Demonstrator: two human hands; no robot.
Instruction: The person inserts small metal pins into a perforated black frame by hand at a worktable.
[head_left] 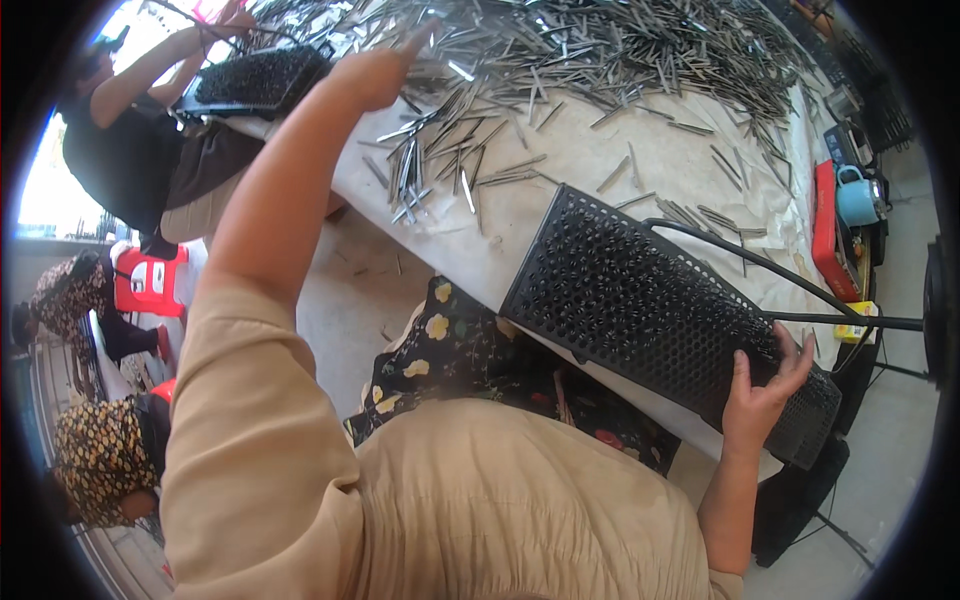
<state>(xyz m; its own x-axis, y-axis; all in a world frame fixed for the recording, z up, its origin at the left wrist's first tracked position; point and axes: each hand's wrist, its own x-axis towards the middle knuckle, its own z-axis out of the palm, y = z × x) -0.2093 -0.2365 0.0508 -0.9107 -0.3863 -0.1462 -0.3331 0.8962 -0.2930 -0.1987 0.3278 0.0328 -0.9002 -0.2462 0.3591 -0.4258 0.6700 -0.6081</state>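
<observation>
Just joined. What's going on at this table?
The person's left hand reaches out over the heap of thin metal strips on the table; whether it holds one is too blurred to tell. The right hand, fingers spread, is at the right-hand end of a black perforated tray, its surface crowded with small dark pieces. A co-worker sits at a similar black tray, upper left.

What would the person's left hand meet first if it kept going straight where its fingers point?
Most likely the pile of thin metal strips, just beyond the left hand; whether it would touch or pass above them is unclear, as depth is hard to judge.
</observation>
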